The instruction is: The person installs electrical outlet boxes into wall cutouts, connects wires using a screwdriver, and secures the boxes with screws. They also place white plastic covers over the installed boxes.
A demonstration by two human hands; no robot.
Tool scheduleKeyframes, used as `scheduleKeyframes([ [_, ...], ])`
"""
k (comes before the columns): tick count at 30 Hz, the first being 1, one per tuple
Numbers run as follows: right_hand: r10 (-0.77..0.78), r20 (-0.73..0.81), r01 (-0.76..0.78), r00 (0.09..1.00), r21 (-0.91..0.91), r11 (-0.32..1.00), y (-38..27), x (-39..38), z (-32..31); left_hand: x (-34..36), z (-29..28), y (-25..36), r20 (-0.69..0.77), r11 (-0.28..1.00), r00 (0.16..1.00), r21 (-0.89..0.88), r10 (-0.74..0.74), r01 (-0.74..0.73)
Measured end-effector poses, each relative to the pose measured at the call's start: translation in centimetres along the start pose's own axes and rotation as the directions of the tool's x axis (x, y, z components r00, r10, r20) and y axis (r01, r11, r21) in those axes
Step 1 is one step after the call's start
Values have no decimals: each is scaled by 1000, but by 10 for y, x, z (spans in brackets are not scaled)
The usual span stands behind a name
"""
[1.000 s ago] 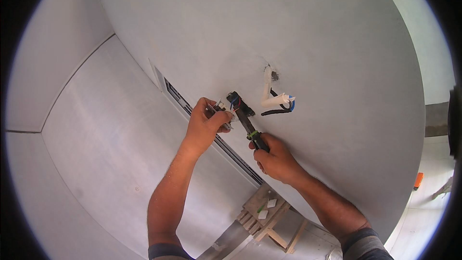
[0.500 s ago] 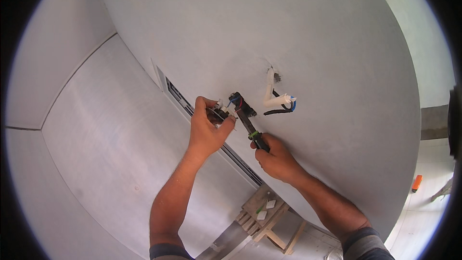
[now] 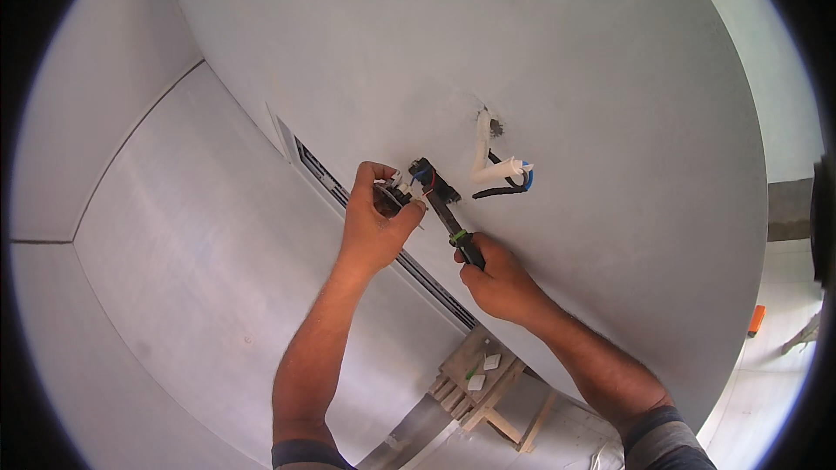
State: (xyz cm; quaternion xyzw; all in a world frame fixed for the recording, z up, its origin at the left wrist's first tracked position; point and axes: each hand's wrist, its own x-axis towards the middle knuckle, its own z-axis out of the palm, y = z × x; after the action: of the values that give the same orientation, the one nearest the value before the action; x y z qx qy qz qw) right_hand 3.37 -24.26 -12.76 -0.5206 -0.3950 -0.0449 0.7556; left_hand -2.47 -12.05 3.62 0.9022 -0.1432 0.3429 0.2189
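Note:
My left hand [image 3: 373, 218] pinches a small electrical fitting [image 3: 394, 197], dark with pale parts, between thumb and fingers. Beside it, a black box [image 3: 434, 180] is at the grey wall, with red and blue wires at its mouth. My right hand [image 3: 498, 277] is wrapped round the black grip of a long hand tool [image 3: 455, 233] with a green ring and a thick dark shaft. The shaft's far end reaches the box; its tip I cannot make out. To the right, a white conduit [image 3: 498, 171] with black and blue cable sticks out below a rough hole [image 3: 496, 127].
A long dark slot [image 3: 435, 291] with a pale frame runs diagonally beside the wall. Below stands a wooden stand [image 3: 463, 367] bearing two small white plates and a green item. An orange object [image 3: 757, 320] lies on the pale floor at far right.
The view has shifted slightly. Both hands keep their grips, and the tool's shaft stays at the black box.

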Motion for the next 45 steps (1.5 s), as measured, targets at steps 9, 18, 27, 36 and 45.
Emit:
scheduleKeyframes([
  [9, 22, -30, -24, 999, -38, 999, 1, 2, 4, 4, -8, -2, 48, 916, 961, 292, 271, -273],
  [18, 36, -16, -36, 999, -13, 999, 5, 3, 4, 1, -6, -8, 11, 879, 929, 318, 371, -355],
  [27, 80, 15, -80, 997, 39, 996, -1, 1, 1, 5, -10, -12, 135, 846, 947, -426, -292, 321],
  [36, 25, -21, -26, 999, -32, 999, 4, 2, 1, 0, -11, 4, 165, 620, 793, 539, 586, -570],
  [45, 36, -7, -36, 999, -23, 999, 3, 1, 0, -2, -12, 2, 25, 970, 987, 183, 160, -162],
])
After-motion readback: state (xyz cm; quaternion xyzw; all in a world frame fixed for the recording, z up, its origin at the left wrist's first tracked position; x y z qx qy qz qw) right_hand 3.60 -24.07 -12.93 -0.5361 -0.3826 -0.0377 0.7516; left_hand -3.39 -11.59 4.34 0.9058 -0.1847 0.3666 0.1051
